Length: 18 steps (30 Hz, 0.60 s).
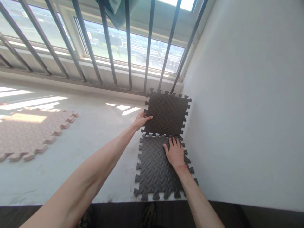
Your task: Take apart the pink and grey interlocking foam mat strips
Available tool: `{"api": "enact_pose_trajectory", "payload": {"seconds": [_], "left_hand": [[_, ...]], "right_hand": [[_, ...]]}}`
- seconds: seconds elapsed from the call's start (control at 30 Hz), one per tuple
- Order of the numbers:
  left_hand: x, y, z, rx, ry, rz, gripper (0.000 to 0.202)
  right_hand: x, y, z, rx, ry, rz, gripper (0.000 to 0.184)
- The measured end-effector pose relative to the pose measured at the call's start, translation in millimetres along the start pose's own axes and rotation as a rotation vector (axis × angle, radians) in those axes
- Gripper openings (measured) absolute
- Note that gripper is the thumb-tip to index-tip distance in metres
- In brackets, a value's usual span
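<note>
My left hand [142, 120] grips the left edge of the far black foam mat tile [167, 112], thumb on top and the other fingers hidden beneath it. That tile is tilted up, its far edge near the railing. Closer to me, a dark grey foam mat tile [154, 164] lies flat on the white ledge, with jigsaw teeth along its sides. My right hand [175, 153] rests flat on its upper right part, fingers spread toward the seam. Between the two tiles, small white gaps show along the left of the seam, while their teeth sit close together on the right.
A white wall [249, 110] rises just right of the tiles. Grey railing bars [129, 47] stand before the window at the back. Pinkish-beige foam mats [30, 133] lie at left on the white ledge [102, 126]. Dark floor [123, 215] lies below the ledge's front edge.
</note>
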<state>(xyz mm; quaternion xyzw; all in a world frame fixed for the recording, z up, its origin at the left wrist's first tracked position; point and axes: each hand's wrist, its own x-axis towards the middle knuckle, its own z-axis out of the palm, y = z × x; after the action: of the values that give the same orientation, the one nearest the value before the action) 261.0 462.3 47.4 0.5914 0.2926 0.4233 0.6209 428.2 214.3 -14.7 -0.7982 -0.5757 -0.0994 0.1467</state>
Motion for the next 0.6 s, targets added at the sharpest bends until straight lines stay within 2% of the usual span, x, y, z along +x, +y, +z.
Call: {"api": "enact_pose_trajectory", "payload": {"seconds": [0.13,0.3,0.47,0.6], "left_hand": [[9,6,4.1,-0.001,-0.015,0.047,0.063],[14,12,4.8,0.002,-0.01,0.061,0.06],[6,10,1.4,-0.013,-0.005,0.05,0.057],[-3,4,-3.1,-0.056,0.016,0.015,0.057]], "right_hand": [[-1,1,-1,-0.072,-0.092,-0.023,0.061],[-1,-7,-12,-0.166,-0.203,0.015,0.065],[-2,-9,-17,-0.137,-0.22,0.022,0.065],[1,0,-21,-0.065,-0.185,0.049,0.064]]}}
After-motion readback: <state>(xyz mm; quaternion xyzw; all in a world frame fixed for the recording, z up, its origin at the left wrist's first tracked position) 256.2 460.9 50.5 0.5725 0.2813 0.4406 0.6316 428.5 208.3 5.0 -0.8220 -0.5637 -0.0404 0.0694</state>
